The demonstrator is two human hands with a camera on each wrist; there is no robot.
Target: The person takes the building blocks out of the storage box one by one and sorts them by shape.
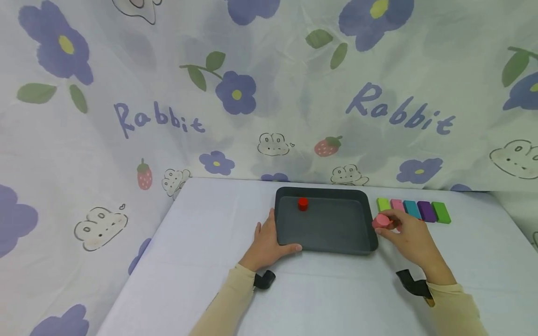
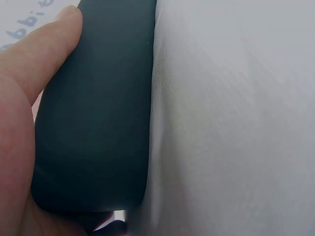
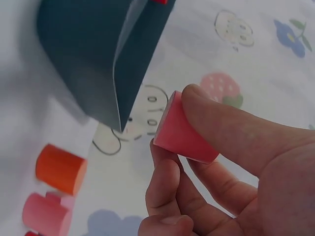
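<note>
A dark grey rectangular tray [image 1: 328, 226] lies on the white table. My left hand [image 1: 265, 242] is at its near left corner, fingers straight along the left wall. The thumb lies straight along the front side; the tray's outer wall [image 2: 98, 113] fills much of the left wrist view. A pink cylinder block [image 3: 184, 132] is pinched between the thumb and fingers of my right hand [image 1: 409, 235], raised beside the tray's right rim. Inside the tray, a red cylinder block [image 1: 302, 204] stands toward the back left.
Right of the tray is a row of flat blocks: lime [image 1: 383, 204], pink [image 1: 397, 204], blue [image 1: 412, 209], purple [image 1: 426, 211] and green [image 1: 441, 213]. The right wrist view shows an orange cylinder [image 3: 60, 168] and another pink cylinder [image 3: 47, 214]. A patterned curtain [image 1: 277, 116] hangs behind the table.
</note>
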